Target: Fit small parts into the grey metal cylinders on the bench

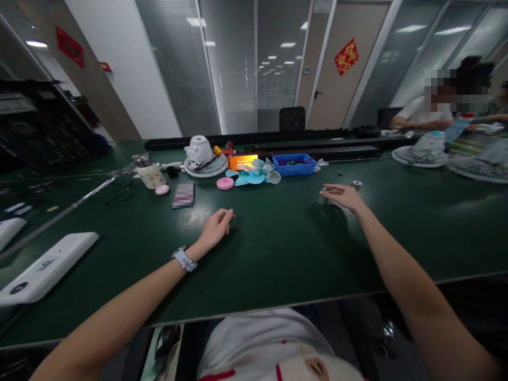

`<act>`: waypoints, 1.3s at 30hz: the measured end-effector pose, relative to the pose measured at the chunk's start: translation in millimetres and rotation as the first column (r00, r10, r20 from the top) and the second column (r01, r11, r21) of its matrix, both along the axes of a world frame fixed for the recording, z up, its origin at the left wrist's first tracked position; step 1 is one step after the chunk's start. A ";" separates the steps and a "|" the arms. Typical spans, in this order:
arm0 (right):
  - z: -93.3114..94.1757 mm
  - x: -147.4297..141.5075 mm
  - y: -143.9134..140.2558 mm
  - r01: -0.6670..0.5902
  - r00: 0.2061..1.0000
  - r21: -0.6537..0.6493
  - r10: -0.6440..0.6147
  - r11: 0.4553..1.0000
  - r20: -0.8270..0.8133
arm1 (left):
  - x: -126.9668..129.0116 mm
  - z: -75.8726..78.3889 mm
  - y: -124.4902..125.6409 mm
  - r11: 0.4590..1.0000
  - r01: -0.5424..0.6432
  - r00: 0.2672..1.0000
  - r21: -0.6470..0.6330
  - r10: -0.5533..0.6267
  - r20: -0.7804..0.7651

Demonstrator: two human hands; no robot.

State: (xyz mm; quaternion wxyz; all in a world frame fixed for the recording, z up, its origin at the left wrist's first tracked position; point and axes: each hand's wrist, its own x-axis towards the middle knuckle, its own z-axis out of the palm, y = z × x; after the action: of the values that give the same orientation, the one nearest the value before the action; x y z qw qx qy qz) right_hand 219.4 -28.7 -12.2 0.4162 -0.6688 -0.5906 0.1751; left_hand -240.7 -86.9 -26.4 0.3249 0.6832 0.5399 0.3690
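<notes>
Nothing on that bench could be read. The red diamond paper (346, 56) on the far door carried a gold character, too blurred to make out. Another red paper (70, 46) hung on the left wall, its mark just as unclear. The white device (43, 267) at the left edge showed a dark logo and a faint printed mark, both illegible. The orange box (242, 161) had pale lettering, too small to read.

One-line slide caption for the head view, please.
Bare left hand rests on the dark green table; right hand touches small silver metal parts before a blue plastic bin.
</notes>
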 end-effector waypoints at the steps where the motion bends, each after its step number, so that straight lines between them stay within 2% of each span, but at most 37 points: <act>1: 0.8 0.3 -2.3 -0.011 0.999 -0.067 0.009 0.998 -0.036 | -0.4 -0.8 0.4 1.000 0.002 1.000 -0.002 -0.002 0.003; 3: 4.4 -2.9 -8.2 -0.019 0.998 -0.168 0.009 0.986 -0.061 | -1.3 -2.3 1.1 1.000 0.007 1.000 -0.013 -0.007 0.013; 6: 11.0 -25.1 -19.1 -0.023 1.000 -0.160 0.022 0.987 -0.004 | -0.9 -3.3 0.0 1.000 0.021 1.000 -0.022 -0.021 0.023; 9: 12.1 -77.5 -33.4 -0.202 0.979 -0.096 0.199 0.975 -0.045 | 6.5 -0.2 -7.4 0.997 0.063 0.998 0.040 -0.064 0.021; 11: 8.8 -124.5 -46.2 -0.400 0.914 -0.017 0.397 0.916 -0.083 | 15.1 4.3 -15.6 0.988 0.102 0.995 0.112 -0.103 0.008; 14: 2.0 -189.3 -67.1 -0.639 0.764 0.058 0.641 0.767 -0.068 | 27.1 11.1 -27.2 0.963 0.151 0.989 0.222 -0.146 -0.039; 15: 0.2 -204.7 -72.9 -0.682 0.726 0.071 0.686 0.728 -0.056 | 29.6 12.4 -29.6 0.954 0.165 0.986 0.250 -0.155 -0.059; 17: -2.2 -223.4 -80.9 -0.716 0.694 0.085 0.720 0.693 -0.025 | 31.9 13.0 -31.5 0.942 0.179 0.983 0.284 -0.159 -0.091; 21: -3.6 -226.4 -83.6 -0.712 0.700 0.100 0.714 0.695 0.017 | 31.2 12.2 -28.1 0.942 0.170 0.984 0.289 -0.150 -0.092; 27: -5.9 -222.5 -81.3 -0.699 0.714 0.107 0.699 0.707 0.053 | 22.4 20.0 -19.3 0.944 0.130 0.991 0.302 -0.112 -0.077; 29: -7.1 -223.9 -83.4 -0.690 0.723 0.108 0.690 0.716 0.042 | 14.1 18.6 -13.5 0.953 0.120 0.989 0.278 -0.091 -0.117; 33: -7.3 -222.9 -86.4 -0.670 0.740 0.100 0.673 0.735 0.010 | 0.0 6.9 -3.9 0.968 0.177 0.954 0.179 -0.124 -0.271; 36: -5.3 -207.0 -76.7 -0.587 0.808 0.087 0.589 0.805 -0.002 | -1.3 0.1 -3.9 0.967 0.202 0.924 0.154 -0.136 -0.358; 39: -4.1 -168.3 -53.0 -0.382 0.924 0.108 0.380 0.918 0.042 | 2.0 -0.8 -7.7 0.968 0.191 0.939 0.165 -0.131 -0.318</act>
State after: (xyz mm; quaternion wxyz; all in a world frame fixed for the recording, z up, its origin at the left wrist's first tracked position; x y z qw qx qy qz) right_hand 51.1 -81.7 -16.3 0.4057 -0.5180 -0.7226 0.2121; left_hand -238.7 -94.6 -27.2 0.1991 0.8021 0.4873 0.2820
